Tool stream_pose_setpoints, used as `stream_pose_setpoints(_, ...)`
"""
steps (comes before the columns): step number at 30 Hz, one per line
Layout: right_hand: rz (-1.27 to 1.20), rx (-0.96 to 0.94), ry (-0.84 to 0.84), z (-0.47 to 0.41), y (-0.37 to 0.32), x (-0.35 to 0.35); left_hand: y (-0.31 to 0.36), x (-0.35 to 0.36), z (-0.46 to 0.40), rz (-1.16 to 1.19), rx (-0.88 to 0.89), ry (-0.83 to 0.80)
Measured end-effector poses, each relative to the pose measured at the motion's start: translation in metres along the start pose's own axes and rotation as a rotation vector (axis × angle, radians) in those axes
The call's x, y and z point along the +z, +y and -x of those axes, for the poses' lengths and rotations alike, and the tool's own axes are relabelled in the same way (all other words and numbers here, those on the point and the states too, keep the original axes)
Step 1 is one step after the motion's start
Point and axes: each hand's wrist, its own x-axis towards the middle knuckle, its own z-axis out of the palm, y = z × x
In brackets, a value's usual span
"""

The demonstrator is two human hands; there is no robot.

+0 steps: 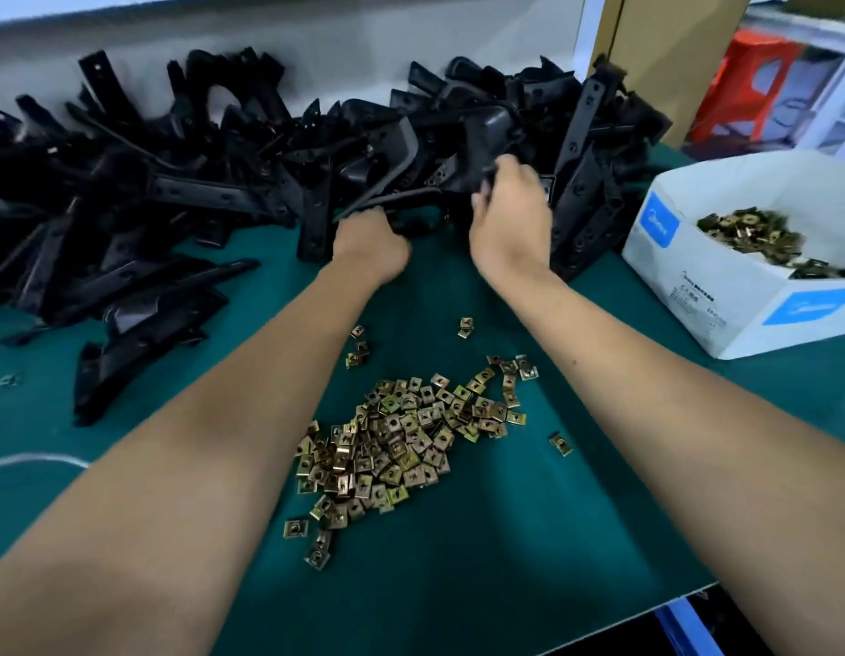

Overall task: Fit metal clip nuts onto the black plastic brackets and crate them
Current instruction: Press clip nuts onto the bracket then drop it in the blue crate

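Pulling with both hands, left hand [371,243] and right hand [508,208] curled round 1 bracket [411,201] in the tangled heap [174,182], could drag neighbours onto the clip nuts [401,447].

Both hands [508,208] grip black bracket [411,182]; clip nuts [406,447] nearer.

black brackets [212,191] heaped behind, brass clip nuts [401,447] piled nearer

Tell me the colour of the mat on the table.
Dark green mat, seen in the head view.
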Motion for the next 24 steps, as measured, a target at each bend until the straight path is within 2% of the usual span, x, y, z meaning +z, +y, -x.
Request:
stream_pose_setpoints(2,-0.275,0.127,0.100,0.007,0.003,-0.009,0.009,-0.004,0.022,0.243,0.015,0.203)
stream_pose_setpoints(3,-0.351,0.108,0.114,0.011,0.001,-0.015,0.017,-0.006,0.034,0.403,0.015,0.238)
stream_pose_setpoints(4,-0.400,0.026,0.086,0.017,-0.002,-0.019,0.025,-0.009,0.047,0.646,-0.022,0.167)
stream_pose_setpoints(5,-0.433,-0.088,0.012,0.024,-0.008,-0.024,0.033,-0.012,0.057,0.955,-0.083,0.014)
stream_pose_setpoints(7,-0.432,-0.290,-0.242,0.037,-0.021,-0.034,0.038,-0.017,0.074,1.484,-0.185,-0.264)
stream_pose_setpoints(9,-0.395,-0.358,-0.459,0.045,-0.027,-0.043,0.026,-0.021,0.086,1.714,-0.281,-0.247)
stream_pose_setpoints(10,-0.393,-0.352,-0.509,0.048,-0.026,-0.048,0.017,-0.022,0.092,1.774,-0.328,-0.201)
stream_pose_setpoints(13,-0.330,-0.223,-0.515,0.052,-0.014,-0.058,-0.018,-0.026,0.108,1.949,-0.372,-0.148)
stream_pose_setpoints(16,0.218,-0.166,-0.696,0.054,-0.007,-0.058,-0.049,-0.028,0.121,1.972,-0.302,-0.059)
stream_pose_setpoints(17,0.303,-0.144,-0.754,0.056,-0.006,-0.055,-0.059,-0.028,0.124,1.966,-0.272,-0.022)
stream_pose_setpoints(20,0.196,-0.057,-0.820,0.062,-0.017,-0.047,-0.083,-0.029,0.134,1.997,-0.231,0.033)
stream_pose_setpoints(22,0.220,-0.126,-0.812,0.067,-0.029,-0.038,-0.096,-0.027,0.140,1.970,-0.236,0.036)
stream_pose_setpoints(24,0.217,-0.247,-0.778,0.076,-0.040,-0.026,-0.106,-0.024,0.143,1.840,-0.251,0.015)
